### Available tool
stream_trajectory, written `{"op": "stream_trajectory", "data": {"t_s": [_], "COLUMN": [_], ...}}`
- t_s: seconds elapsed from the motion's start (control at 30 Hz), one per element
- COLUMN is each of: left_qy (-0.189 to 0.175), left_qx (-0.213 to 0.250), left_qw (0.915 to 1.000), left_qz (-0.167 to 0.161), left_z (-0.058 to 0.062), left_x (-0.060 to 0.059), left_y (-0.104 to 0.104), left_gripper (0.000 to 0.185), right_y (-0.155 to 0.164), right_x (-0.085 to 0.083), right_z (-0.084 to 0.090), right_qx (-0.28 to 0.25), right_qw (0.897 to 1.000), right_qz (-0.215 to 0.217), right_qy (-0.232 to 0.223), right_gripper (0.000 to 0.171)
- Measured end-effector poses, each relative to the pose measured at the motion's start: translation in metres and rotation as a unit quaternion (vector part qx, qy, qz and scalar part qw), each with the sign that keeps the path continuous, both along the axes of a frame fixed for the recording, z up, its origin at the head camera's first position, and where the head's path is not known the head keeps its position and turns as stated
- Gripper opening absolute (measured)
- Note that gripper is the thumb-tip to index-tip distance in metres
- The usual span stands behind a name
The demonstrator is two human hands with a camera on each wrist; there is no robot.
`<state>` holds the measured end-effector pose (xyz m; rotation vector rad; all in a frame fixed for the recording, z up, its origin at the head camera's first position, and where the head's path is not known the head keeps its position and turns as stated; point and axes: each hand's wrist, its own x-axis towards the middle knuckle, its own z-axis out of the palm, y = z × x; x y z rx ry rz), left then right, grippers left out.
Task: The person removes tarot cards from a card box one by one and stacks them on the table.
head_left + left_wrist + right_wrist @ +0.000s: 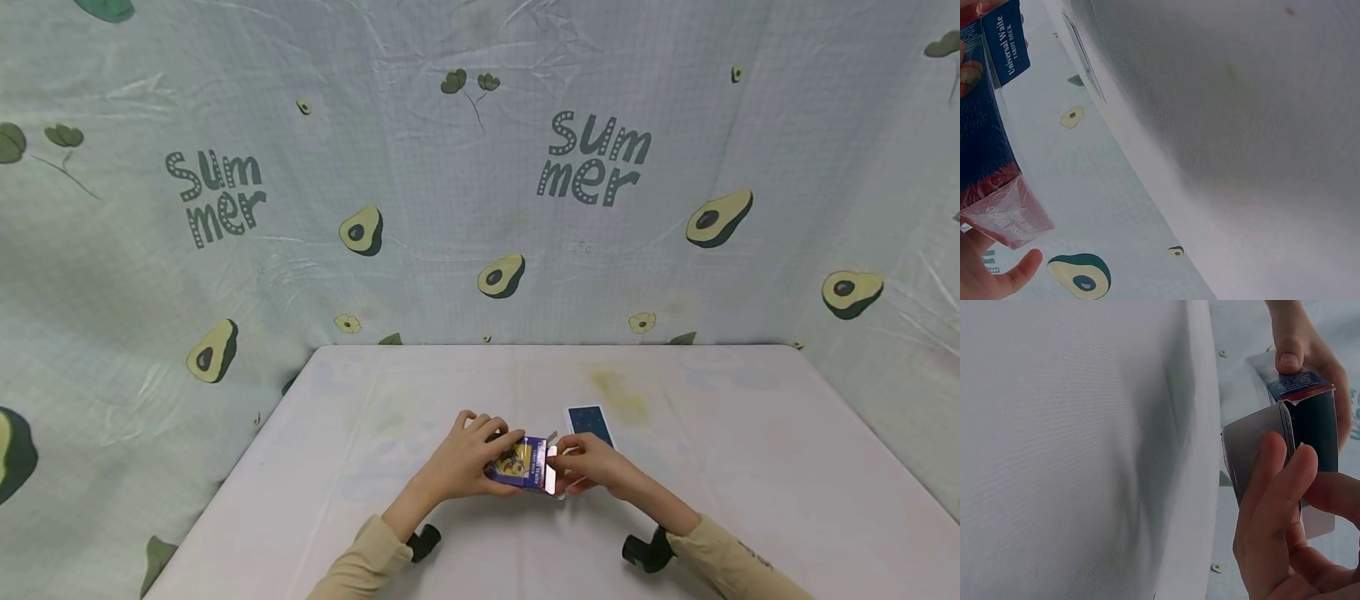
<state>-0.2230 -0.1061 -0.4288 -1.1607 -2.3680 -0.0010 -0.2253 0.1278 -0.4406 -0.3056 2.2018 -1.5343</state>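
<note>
A tarot deck box (517, 462), blue with a yellow picture, is held above the table with its flap end toward the right. My left hand (474, 457) grips it, fingers over the top and thumb along the near edge. Lettering on a blue flap (1009, 40) reads "Universal Waite Tarot Deck" in the left wrist view, and shiny film covers the box's other end. At the opened end, my right hand (588, 463) pinches a pale flap (1254, 447) between bent fingers and thumb. The box's inside (1316, 425) looks dark in the right wrist view.
A blue card or booklet with a white border (591, 423) lies on the white-covered table (420, 383) just beyond my right hand. Behind the table hangs a curtain (420, 167) printed with avocados. Black wrist devices (647, 553) sit below both wrists.
</note>
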Motion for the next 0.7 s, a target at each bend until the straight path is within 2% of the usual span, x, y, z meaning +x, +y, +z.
{"op": "stream_trajectory", "data": {"t_s": [0.23,0.4,0.7], "left_qy": [0.017,0.005,-0.011], "left_qx": [0.006,0.003,-0.006], "left_qw": [0.9998,1.0000,0.9998], "left_qz": [-0.009,-0.001,0.016], "left_z": [-0.003,-0.001,0.001], "left_x": [-0.003,-0.001,0.003], "left_y": [-0.003,-0.004,-0.007], "left_gripper": [0.074,0.074,0.073], "right_y": [0.005,0.010,0.020], "right_x": [-0.002,-0.004,-0.003], "right_z": [0.001,0.000,0.000], "right_qx": [-0.003,-0.007,0.017], "right_qw": [1.000,1.000,1.000], "right_qz": [0.002,0.008,-0.009], "right_qy": [-0.013,-0.020,-0.014], "right_gripper": [0.027,0.035,0.041]}}
